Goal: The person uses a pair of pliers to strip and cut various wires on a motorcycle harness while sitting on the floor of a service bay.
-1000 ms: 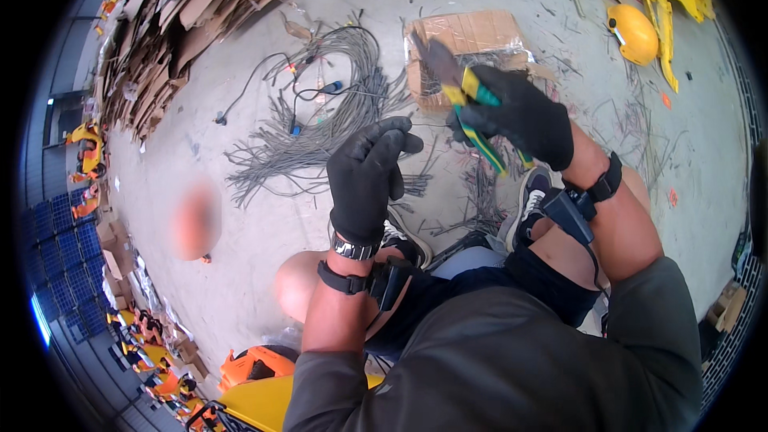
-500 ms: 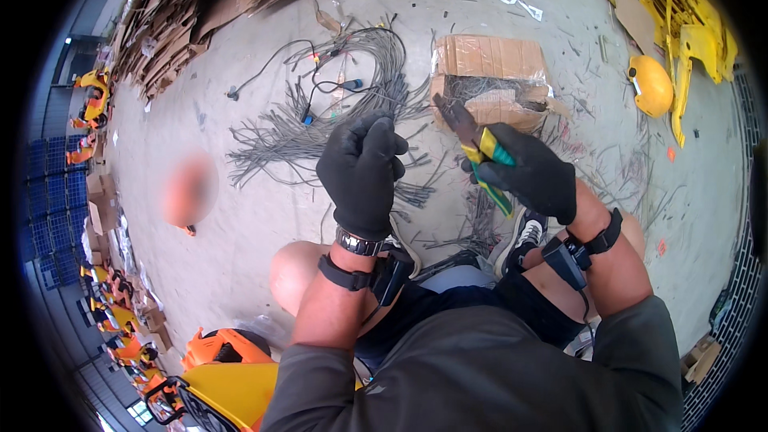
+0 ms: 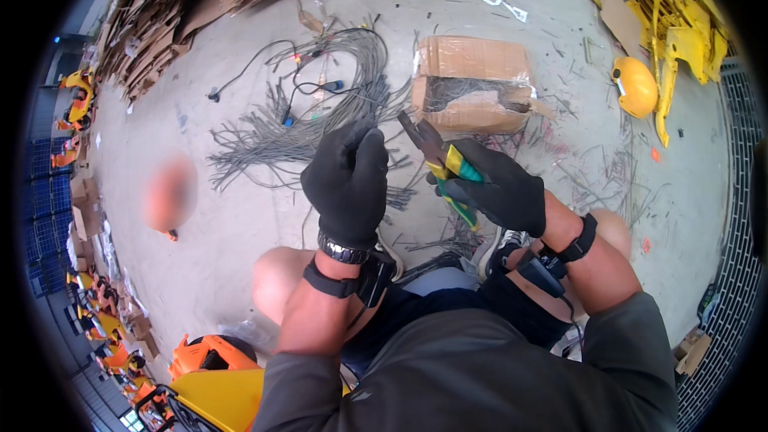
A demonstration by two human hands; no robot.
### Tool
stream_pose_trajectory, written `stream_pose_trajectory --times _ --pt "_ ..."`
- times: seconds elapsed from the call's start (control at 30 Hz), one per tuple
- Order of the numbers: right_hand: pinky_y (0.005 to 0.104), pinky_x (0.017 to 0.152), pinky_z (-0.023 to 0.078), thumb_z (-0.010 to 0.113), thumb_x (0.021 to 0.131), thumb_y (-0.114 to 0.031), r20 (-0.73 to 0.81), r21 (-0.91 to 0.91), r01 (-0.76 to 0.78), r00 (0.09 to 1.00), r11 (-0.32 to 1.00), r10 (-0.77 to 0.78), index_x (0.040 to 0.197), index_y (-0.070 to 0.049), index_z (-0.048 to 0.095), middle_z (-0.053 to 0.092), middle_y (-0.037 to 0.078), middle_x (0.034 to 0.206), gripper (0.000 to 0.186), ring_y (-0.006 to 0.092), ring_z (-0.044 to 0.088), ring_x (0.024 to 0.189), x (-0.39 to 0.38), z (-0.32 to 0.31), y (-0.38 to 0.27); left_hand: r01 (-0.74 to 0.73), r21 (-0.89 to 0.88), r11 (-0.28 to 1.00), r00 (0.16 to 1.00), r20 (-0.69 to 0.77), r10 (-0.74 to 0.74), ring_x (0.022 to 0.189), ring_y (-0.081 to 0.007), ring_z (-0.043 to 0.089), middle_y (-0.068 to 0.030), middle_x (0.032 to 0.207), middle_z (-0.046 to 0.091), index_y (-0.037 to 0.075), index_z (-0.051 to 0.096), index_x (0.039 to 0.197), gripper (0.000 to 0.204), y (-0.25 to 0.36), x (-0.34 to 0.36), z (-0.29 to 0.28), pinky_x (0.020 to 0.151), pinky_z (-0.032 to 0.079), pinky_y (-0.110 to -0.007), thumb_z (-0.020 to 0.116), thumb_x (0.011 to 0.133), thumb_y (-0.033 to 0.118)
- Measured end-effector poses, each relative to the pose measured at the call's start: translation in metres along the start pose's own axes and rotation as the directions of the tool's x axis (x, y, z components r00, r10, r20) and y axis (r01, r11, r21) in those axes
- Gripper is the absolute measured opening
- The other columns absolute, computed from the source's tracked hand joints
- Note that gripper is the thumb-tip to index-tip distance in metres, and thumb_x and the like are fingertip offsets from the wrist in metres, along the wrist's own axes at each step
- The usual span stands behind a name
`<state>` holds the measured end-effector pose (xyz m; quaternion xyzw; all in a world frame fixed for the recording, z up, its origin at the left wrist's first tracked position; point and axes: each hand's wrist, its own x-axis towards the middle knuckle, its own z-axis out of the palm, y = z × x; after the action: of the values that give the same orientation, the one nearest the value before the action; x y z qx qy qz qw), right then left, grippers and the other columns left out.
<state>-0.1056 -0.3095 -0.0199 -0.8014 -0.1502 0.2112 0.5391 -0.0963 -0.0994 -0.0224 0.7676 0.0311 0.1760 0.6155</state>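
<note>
- Heap of grey cable pieces on the concrete floor, far left.
- Left hand, black-gloved, pinched shut on a thin wire.
- Right hand clenched around yellow-green pliers, tips just beside the wire.
- Torn cardboard box beyond.

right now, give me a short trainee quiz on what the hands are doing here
1. True or false: both hands wear black gloves.
2. Which hand holds the pliers? A) left B) right
3. What lies on the floor just beyond the hands?

Key:
1. True: left hand and right hand are both gloved.
2. B; the pliers have yellow-green handles.
3. A heap of grey cables and a torn cardboard box.
</note>
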Motion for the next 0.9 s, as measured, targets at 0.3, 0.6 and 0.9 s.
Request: stream_pose_trajectory --times 0.3,0.6,0.9 --pt "0.035 0.078 0.047 0.07 0.089 -0.026 -0.066 0.007 -0.001 0.998 1.0 0.001 0.116 -0.003 0.056 0.063 0.012 0.097 0.038 0.0219 0.061 0.087 -0.002 -0.005 -0.002 -0.223 0.22 0.95 0.969 0.154 0.191 0.062 -0.0137 0.065 -0.0092 0.073 0.069 0.0 0.07 0.098 0.014 -0.001 -0.009 0.005 0.058 0.051 -0.025 0.07 0.084 0.004" --pt "0.0358 0.079 0.048 0.069 0.089 -0.025 -0.106 -0.055 0.049 0.993 0.997 -0.054 0.123 -0.004 0.052 0.063 0.014 0.1 0.043 0.0245 0.061 0.088 -0.003 -0.008 0.0 -0.204 0.17 0.964 0.97 0.169 0.175 0.063 -0.0213 0.068 -0.0145 0.078 0.07 0.0 0.069 0.096 0.014 -0.003 -0.013 0.008 0.061 0.053 -0.029 0.071 0.082 0.003" --pt "0.0438 0.079 0.051 0.065 0.088 -0.012 -0.225 -0.404 0.227 0.915 0.886 -0.336 0.127 -0.003 0.049 0.064 0.021 0.103 0.043 0.0387 0.064 0.09 -0.002 -0.01 0.016 -0.026 0.194 0.981 0.937 0.345 -0.043 0.067 -0.0163 0.066 -0.0134 0.093 0.072 -0.002 0.065 0.113 0.031 -0.002 -0.005 0.008 0.064 0.052 -0.028 0.07 0.084 0.007"
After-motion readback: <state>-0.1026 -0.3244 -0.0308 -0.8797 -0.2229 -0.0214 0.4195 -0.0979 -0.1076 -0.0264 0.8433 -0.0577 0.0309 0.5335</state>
